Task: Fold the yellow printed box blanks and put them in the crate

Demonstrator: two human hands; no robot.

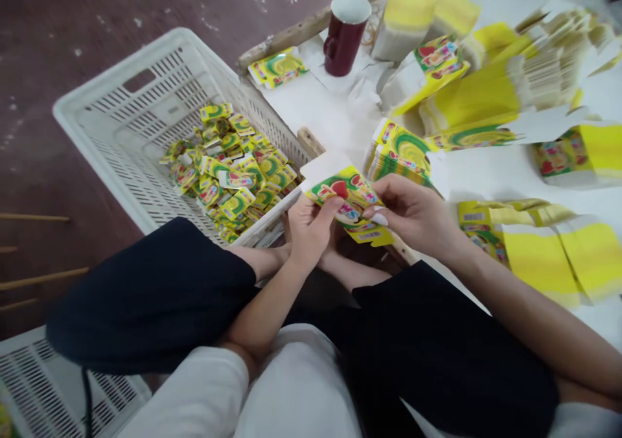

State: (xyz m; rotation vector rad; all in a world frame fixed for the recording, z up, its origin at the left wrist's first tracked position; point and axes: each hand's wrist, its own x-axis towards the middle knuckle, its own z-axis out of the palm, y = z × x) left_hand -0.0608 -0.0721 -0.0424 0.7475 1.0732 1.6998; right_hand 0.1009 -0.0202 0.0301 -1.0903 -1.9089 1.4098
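Between my two hands is a yellow and green printed carton (347,198), its end flaps sticking out at both ends. My left hand (311,227) grips its left side, thumb on the printed face. On the right side my right hand (413,214) pinches the carton's edge between thumb and fingers. Just beyond my right hand lies a stack of flat printed cartons (401,149) on the table. To the left, a white plastic crate (140,101) holds a heap of small yellow and green boxes (238,172).
A dark red mug (345,34) stands near the table's wooden edge, beside a single flat carton (278,67). Stacks of yellow carton blanks (471,94) spread across the table (330,111), with more bundles (544,243) at right. Another white crate (58,380) is at lower left.
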